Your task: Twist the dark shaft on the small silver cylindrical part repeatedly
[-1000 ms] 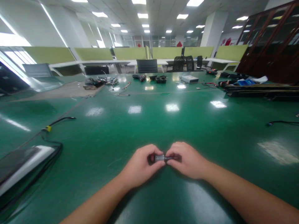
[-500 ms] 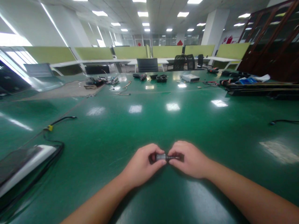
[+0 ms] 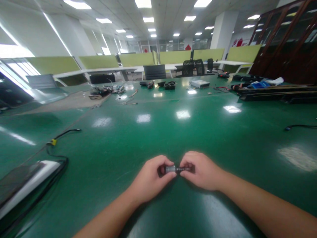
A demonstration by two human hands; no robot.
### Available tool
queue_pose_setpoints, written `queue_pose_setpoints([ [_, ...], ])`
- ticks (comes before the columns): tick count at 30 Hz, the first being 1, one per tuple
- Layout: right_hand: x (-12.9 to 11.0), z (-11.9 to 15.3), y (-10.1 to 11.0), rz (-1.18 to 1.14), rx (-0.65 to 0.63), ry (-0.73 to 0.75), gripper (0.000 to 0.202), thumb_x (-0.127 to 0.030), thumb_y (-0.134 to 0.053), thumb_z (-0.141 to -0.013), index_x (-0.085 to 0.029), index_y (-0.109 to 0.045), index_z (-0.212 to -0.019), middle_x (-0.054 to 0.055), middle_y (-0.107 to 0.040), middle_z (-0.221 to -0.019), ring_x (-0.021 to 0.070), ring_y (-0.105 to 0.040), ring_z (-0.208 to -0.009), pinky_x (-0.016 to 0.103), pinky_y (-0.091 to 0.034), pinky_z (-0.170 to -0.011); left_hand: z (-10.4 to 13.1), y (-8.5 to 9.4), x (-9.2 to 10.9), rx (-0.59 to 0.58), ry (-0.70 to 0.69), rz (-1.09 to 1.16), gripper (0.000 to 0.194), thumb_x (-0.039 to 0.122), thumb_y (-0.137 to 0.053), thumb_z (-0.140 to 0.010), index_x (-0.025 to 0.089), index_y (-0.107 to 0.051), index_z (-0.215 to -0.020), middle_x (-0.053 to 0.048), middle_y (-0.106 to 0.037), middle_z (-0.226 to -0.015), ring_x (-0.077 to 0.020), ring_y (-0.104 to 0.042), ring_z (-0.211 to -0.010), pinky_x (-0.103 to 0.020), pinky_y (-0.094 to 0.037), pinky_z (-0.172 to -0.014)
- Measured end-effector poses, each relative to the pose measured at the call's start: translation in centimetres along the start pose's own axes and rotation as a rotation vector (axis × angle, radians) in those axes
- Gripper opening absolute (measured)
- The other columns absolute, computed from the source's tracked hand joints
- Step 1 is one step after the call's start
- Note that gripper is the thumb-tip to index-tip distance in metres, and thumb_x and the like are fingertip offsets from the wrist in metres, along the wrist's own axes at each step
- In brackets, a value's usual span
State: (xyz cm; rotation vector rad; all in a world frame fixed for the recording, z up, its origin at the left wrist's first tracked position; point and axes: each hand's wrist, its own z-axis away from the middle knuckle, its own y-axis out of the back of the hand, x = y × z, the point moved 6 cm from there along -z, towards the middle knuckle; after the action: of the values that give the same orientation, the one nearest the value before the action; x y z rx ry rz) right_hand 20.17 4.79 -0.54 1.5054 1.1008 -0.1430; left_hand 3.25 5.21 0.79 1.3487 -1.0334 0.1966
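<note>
Near the front of the green table (image 3: 158, 135), my left hand (image 3: 153, 178) pinches a small grey cylinder (image 3: 170, 169) between thumb and fingertips. From its right end runs a thin, dark rod (image 3: 178, 169) that looks ridged, perhaps a screw thread. My right hand (image 3: 201, 170) is closed with thumb and fingers on this rod, a short gap away from the left fingertips. The piece lies roughly level, just over the tabletop. Its exact kind is too small to tell, and fingers partly cover both ends.
On the left lies a white-edged, dark flat device (image 3: 27, 181) with black cables (image 3: 63, 162) around it. Another black cable (image 3: 302, 126) reaches in from the right. Toward the back are a flat silver box (image 3: 200, 84), loose electronics (image 3: 106, 91) and a pile of dark bars (image 3: 277, 92).
The view has tilted slightly. My right fingers sit a little farther from the left ones, with more of the rod showing between them. Both hands keep their hold.
</note>
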Motion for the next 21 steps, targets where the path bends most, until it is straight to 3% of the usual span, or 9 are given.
queue_pose_setpoints([
  [21,0.49,0.09,0.94,0.05,-0.028,-0.026,0.009,-0.013,-0.072,-0.077,-0.019,-0.065,-0.08,-0.001,-0.064,-0.077,0.0157,-0.057,-0.075,0.031,-0.037,-0.074,0.02,0.0,0.02,-0.005,0.028,-0.018,0.013,0.029,-0.069,-0.087,0.018,-0.068,-0.094,-0.001,-0.064,-0.08,-0.0165,-0.059,-0.071,-0.026,-0.044,-0.066],
])
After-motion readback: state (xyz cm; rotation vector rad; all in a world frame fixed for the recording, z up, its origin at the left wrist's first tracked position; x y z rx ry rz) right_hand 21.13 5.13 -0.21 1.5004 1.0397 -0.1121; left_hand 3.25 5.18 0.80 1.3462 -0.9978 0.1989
